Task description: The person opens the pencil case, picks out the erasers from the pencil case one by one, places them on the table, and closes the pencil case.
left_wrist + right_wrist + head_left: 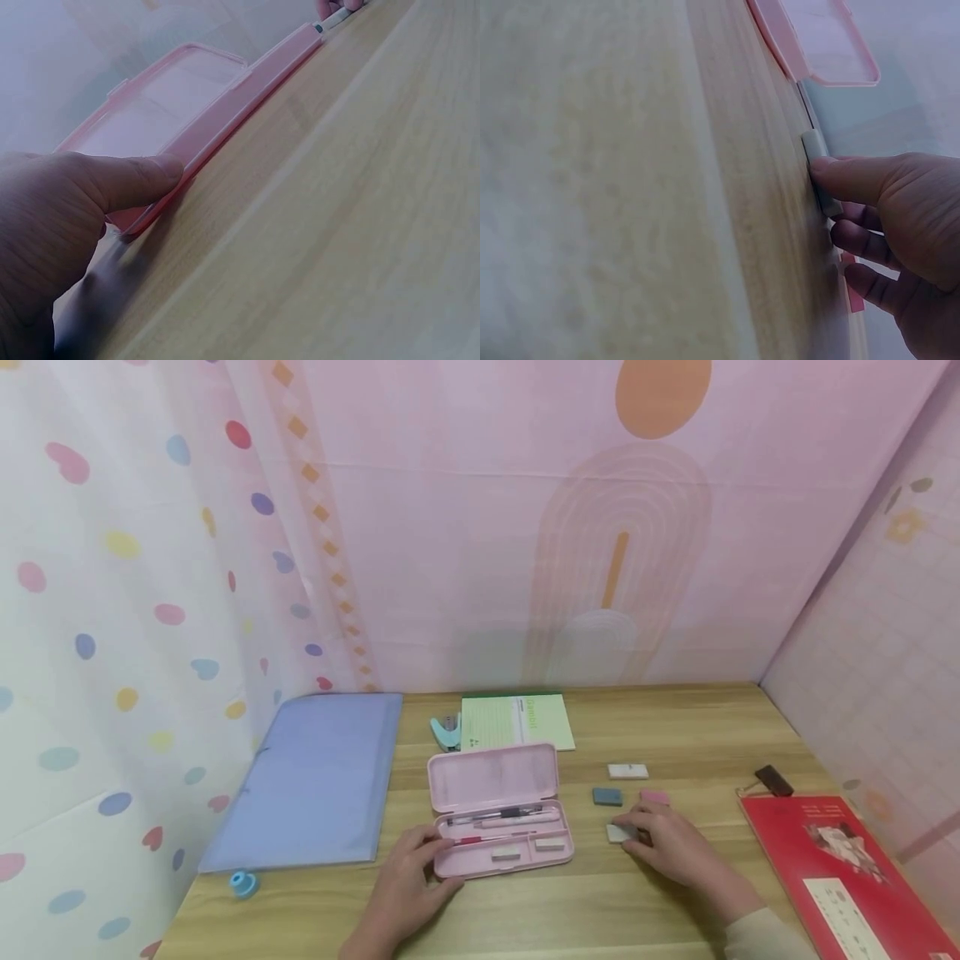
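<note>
An open pink pencil case (491,781) lies in the middle of the table, its lid raised at the back. Inside are several pens, among them a red pen (472,840), and two small pale blocks, one of them a grey block (506,856). My left hand (408,877) grips the case's left end, the thumb along the front wall in the left wrist view. To the right of the case, my right hand (667,847) pinches a whitish eraser (820,146) low at the tabletop. Close behind these fingers lie a blue eraser (607,797) and a pink eraser (655,797).
Farther back is a white eraser (627,771). A light-blue stapler (446,733) and a green notebook (517,722) sit behind the case. At left are a blue folder (315,777) and a small blue sharpener-like object (243,883); at right, a red book (817,843) and black clip (774,781).
</note>
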Demonstrator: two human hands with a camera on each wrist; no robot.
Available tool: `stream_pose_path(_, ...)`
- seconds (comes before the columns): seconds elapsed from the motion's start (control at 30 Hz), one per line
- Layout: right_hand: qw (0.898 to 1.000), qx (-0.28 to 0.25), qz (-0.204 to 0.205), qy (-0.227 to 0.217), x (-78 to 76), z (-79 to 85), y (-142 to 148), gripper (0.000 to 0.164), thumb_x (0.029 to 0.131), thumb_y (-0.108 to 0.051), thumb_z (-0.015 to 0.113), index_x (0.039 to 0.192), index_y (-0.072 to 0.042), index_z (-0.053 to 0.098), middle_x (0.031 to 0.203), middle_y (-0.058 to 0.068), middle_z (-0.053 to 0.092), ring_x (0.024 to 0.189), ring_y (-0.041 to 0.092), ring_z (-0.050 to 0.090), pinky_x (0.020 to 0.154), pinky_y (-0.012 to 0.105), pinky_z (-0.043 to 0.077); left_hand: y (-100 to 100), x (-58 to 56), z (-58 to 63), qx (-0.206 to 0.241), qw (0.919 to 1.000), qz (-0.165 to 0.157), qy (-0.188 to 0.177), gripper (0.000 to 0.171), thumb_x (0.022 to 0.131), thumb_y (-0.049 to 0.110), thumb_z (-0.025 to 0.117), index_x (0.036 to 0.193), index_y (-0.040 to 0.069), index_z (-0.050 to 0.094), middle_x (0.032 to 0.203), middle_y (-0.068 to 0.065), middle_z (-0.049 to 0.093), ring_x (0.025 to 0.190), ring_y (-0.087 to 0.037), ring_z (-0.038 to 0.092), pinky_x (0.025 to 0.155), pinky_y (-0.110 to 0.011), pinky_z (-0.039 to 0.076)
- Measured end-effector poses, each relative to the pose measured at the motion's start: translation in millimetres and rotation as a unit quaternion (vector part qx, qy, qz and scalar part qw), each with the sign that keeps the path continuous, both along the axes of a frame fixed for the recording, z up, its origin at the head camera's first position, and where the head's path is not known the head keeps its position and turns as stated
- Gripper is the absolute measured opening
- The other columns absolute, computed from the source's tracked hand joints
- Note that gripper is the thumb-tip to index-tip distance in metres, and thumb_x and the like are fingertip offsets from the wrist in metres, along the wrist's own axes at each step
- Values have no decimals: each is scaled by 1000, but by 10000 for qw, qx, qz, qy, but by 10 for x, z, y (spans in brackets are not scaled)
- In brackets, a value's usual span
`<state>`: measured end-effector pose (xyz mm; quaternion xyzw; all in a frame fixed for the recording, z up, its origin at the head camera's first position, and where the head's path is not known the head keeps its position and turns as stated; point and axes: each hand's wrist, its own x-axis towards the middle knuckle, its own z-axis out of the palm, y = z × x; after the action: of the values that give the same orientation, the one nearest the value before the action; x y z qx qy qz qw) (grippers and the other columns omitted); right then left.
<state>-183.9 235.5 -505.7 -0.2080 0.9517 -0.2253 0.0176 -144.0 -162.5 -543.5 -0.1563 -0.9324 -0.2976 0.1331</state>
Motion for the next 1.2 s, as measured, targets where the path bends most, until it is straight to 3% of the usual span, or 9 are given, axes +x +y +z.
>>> stream_pose_path(0.33, 9996, -144, -23, 250, 17, 9, -8, 30, 81, -22, 77, 110, -17, 71, 99, -9, 62, 81, 5, 53, 69, 25, 50, 10, -1, 5, -24, 10000, -54, 54, 48, 66, 36, 87, 107, 12, 73, 111, 4, 57, 106, -11, 50, 95, -35, 48)
stream_pose_path(0.43, 9987, -134, -28, 497, 38, 53, -84, 32, 82, -24, 77, 112, -16, 71, 107, -1, 65, 93, 14, 60, 80, 36, 54, 13, 0, 1, -41, 9999, -69, 84, 49, 66, 36, 87, 107, 12, 73, 111, 3, 57, 106, -11, 51, 94, -35, 48)
stream_pose_path(0.6, 9938, -217, 100, 1086, 52, 158, -302, 33, 80, -20, 79, 111, -14, 71, 118, 12, 64, 111, 30, 59, 93, 50, 49, 15, -3, 6, -28, 10000, -48, 8, 49, 68, 36, 87, 108, 13, 73, 113, 2, 57, 108, -12, 51, 95, -35, 48)
stream_pose_path(0.77, 9902, -285, 491, 1276, 51, 234, -638, 32, 81, -24, 78, 110, -14, 71, 116, 7, 66, 111, 27, 59, 95, 44, 49, 5, -7, 1, 51, 10000, -48, 24, 48, 67, 35, 87, 108, 12, 73, 114, 1, 57, 109, -12, 50, 97, -35, 47)
stream_pose_path(0.83, 9900, -265, 753, 1161, 50, 245, -817, 29, 83, -26, 75, 110, -16, 71, 112, 1, 67, 109, 20, 60, 94, 40, 50, -6, -9, -2, 64, 10000, -18, 36, 48, 67, 34, 88, 107, 13, 73, 114, 1, 57, 110, -12, 50, 97, -36, 47)
stream_pose_path(1.0, 9869, -164, 1349, 873, 33, 191, -1228, 20, 89, -29, 69, 107, -23, 72, 104, -11, 65, 99, 8, 58, 86, 29, 51, -5, -23, -23, -19, 10000, 55, 32, 48, 66, 33, 88, 107, 13, 73, 115, 2, 57, 111, -13, 50, 98, -37, 47)
stream_pose_path(1.2, 9808, 119, 1705, 941, -20, 96, -1469, 13, 90, -28, 68, 101, -25, 75, 97, -14, 66, 91, 5, 58, 82, 25, 50, 11, -37, -32, -113, 9999, 56, 71, 48, 66, 35, 88, 107, 14, 73, 114, 3, 57, 111, -12, 51, 97, -36, 47)
